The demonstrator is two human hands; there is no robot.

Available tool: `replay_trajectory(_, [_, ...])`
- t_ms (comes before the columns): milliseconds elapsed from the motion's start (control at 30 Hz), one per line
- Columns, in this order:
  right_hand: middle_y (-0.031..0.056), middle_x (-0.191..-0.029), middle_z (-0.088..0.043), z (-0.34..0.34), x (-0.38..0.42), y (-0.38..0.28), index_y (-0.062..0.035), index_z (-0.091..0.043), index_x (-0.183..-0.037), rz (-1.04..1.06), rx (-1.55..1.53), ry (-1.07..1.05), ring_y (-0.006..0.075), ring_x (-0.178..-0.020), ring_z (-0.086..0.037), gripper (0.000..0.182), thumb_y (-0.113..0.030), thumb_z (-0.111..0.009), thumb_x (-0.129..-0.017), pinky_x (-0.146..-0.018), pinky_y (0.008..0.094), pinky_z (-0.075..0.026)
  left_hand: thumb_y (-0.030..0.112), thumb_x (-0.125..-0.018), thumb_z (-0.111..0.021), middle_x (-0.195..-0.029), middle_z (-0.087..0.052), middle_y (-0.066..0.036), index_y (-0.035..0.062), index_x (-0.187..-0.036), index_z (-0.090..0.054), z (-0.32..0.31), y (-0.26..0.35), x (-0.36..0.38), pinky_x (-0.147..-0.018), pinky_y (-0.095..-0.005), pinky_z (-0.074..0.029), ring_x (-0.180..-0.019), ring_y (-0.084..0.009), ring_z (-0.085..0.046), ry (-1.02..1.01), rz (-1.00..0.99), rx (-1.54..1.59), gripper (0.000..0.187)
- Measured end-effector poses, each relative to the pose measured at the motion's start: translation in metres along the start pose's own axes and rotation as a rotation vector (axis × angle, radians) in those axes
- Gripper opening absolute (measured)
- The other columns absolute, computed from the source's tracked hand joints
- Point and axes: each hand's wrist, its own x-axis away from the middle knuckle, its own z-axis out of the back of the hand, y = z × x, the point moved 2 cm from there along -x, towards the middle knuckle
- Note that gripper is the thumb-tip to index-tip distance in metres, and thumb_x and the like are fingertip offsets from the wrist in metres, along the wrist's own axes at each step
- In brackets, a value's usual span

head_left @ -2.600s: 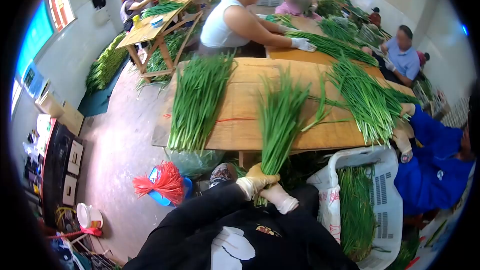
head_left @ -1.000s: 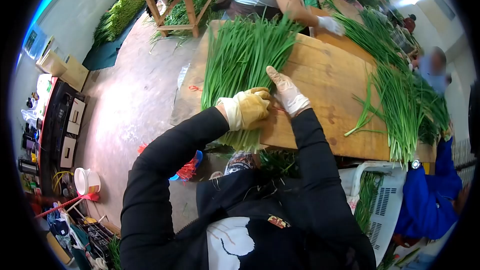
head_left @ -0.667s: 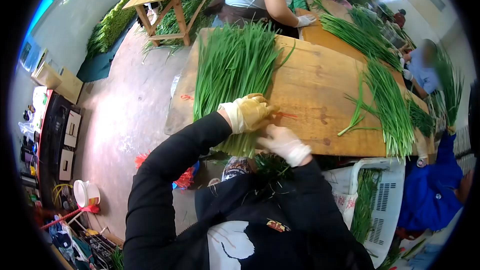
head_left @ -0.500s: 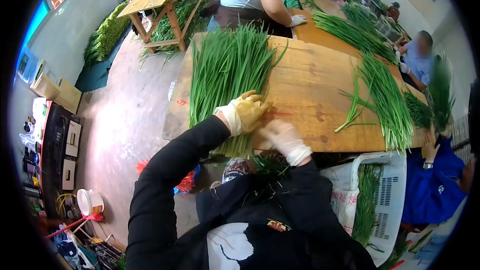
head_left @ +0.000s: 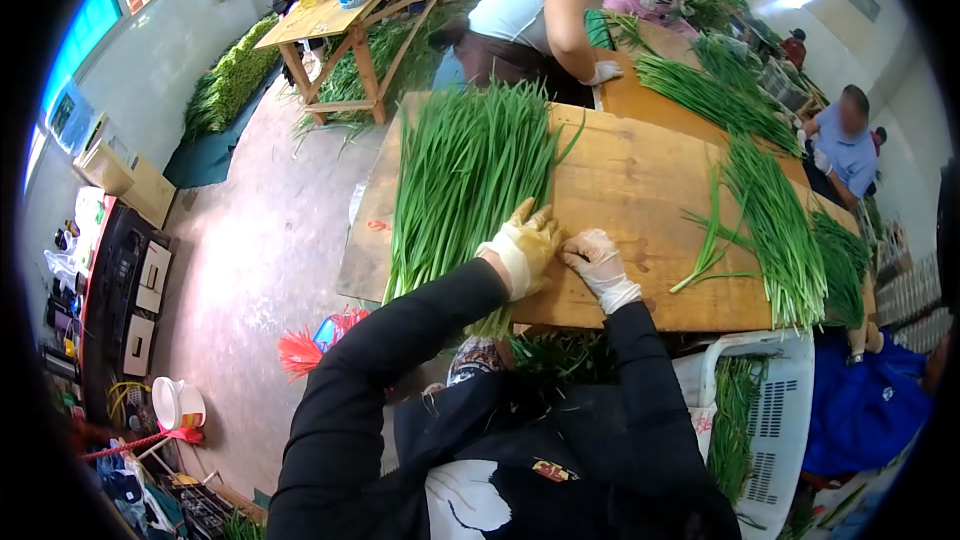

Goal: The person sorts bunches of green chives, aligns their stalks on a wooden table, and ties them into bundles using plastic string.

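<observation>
A thick pile of long green stalks (head_left: 470, 180) lies on the left part of the wooden table (head_left: 630, 200), with its pale ends at the near edge. My left hand (head_left: 525, 245), in a yellowish glove, is at the right side of the pile near its lower end, fingers apart and nothing seen in them. Just right of it, my right hand (head_left: 597, 262), in a whitish glove, is on the board with its fingers bent together; what they hold, if anything, is too small to make out.
Another bundle (head_left: 775, 220) lies at the table's right, with loose stalks beside it. Below the right edge is a white crate (head_left: 790, 420) holding greens. A person (head_left: 530, 20) bends over the far table. A white bucket (head_left: 178, 404) stands on the floor at left.
My right hand, blurred before, has moved slightly right and is now sharp. My left hand has shifted right with its fingers more spread. The whole view has shifted slightly.
</observation>
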Motion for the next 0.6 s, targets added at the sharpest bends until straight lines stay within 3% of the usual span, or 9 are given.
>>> replay_trajectory(67, [0.0082, -0.065, -0.056, 0.003, -0.001, -0.007, -0.0085, -0.059, -0.066, -0.002, -0.022, -0.004, 0.0274, -0.066, -0.052, 0.009, -0.016, -0.063, -0.069, -0.064, 0.0359, -0.041, 0.046, -0.070, -0.056, -0.130, -0.035, -0.016, 0.0018, -0.126, -0.033, 0.001, 0.003, -0.001, -0.104, -0.0438, -0.012, -0.125, -0.0281, -0.025, -0.089, 0.024, -0.051, 0.075])
replay_trajectory(367, [0.0092, -0.067, -0.056, 0.004, 0.002, -0.003, -0.0095, -0.063, -0.076, -0.025, 0.062, -0.063, 0.0272, -0.068, -0.052, 0.011, -0.020, -0.061, -0.072, -0.064, 0.0359, -0.041, 0.042, -0.073, -0.050, -0.130, -0.036, -0.014, 0.0005, -0.125, -0.035, -0.008, -0.007, 0.000, -0.104, -0.0420, -0.009, -0.125, -0.0247, -0.026, -0.113, 0.093, -0.112, 0.068])
replay_trajectory(600, [0.0082, -0.067, -0.056, 0.005, 0.004, 0.000, -0.0090, -0.062, -0.076, 0.029, 0.002, -0.039, 0.0266, -0.070, -0.052, 0.011, -0.020, -0.061, -0.072, -0.066, 0.0357, -0.040, 0.047, -0.074, -0.048, -0.130, -0.036, -0.015, -0.0017, -0.126, -0.032, -0.013, -0.010, 0.005, -0.104, -0.0434, -0.010, -0.125, -0.0254, -0.025, -0.037, 0.111, 0.008, 0.074])
